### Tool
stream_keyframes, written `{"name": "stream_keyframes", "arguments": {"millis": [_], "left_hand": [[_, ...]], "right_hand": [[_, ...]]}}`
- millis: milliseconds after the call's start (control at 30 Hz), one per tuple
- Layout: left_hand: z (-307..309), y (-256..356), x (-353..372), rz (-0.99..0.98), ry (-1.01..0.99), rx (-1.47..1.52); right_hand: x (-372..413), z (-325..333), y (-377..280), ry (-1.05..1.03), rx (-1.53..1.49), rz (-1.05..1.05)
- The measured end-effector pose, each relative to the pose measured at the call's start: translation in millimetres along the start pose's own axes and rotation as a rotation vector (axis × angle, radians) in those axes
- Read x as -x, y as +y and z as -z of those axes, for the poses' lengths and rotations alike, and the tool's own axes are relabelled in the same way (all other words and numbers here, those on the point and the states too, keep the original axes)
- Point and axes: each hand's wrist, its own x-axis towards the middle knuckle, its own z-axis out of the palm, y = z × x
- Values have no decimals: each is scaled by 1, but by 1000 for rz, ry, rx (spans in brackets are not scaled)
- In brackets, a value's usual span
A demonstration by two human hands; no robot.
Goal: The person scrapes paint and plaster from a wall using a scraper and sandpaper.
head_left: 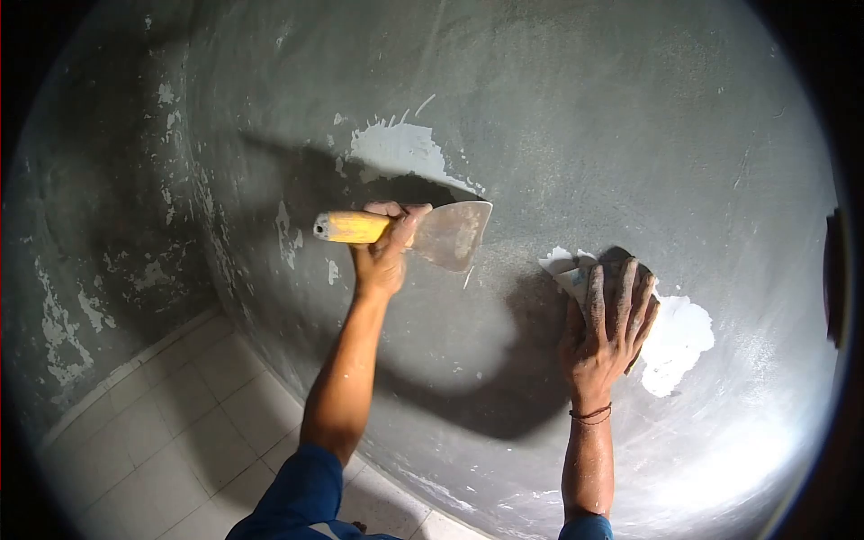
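Observation:
My left hand is wrapped round the yellow handle of a putty knife, its wide, stained blade pointing right. The knife is in front of the grey wall, just below a white bare patch. Farther right, my right hand lies with fingers stretched over a piece of sandpaper, pressing it to the wall. Most of the sheet is hidden under the palm and fingers. Beside that hand, a second white patch shows on the wall.
The grey wall meets another wall with flaking paint at a corner on the left. Pale floor tiles lie below. A dark object is at the right edge. Strong light falls on the lower right of the wall.

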Motion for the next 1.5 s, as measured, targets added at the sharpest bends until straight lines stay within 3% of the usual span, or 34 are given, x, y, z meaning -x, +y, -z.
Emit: {"name": "stream_keyframes", "arguments": {"millis": [133,300,433,533,667,767,833,967,1067,1233,1267,1300,1400,1433,1500], "left_hand": [[8,6,-9,3,110,40],[21,9,6,6,49,-39],[5,4,3,146,228,-46],[10,4,10,-23,50,-4],[6,2,4,76,198,94],[9,5,14,-8,45,49],[17,9,5,87,49,-26],[0,1,4,54,144,115],[11,-1,8,56,67,84],[-2,-6,9,141,125,62],[-9,-8,11,28,-37,85],[-9,-6,11,30,-32,90],[10,6,0,150,159,-129],[17,6,-5,40,127,15],[-2,-4,10,98,292,79]], "right_hand": [[-1,3,5,-16,-33,11],[1,0,1,-8,-12,-1],[2,-1,-1,21,-45,-7],[0,0,-1,2,-10,-11],[4,0,1,-8,-47,-25],[1,-1,-2,-4,-18,-33],[2,-1,1,-2,-19,-19],[0,-2,-2,29,2,-11],[1,1,0,-3,-13,-12],[1,-1,-3,15,-15,-11],[0,-1,-3,3,-7,-18],[0,1,-2,-16,2,-21],[1,5,4,-40,-43,-9],[1,5,3,-23,-67,-8],[1,1,1,0,-31,-10]]}}
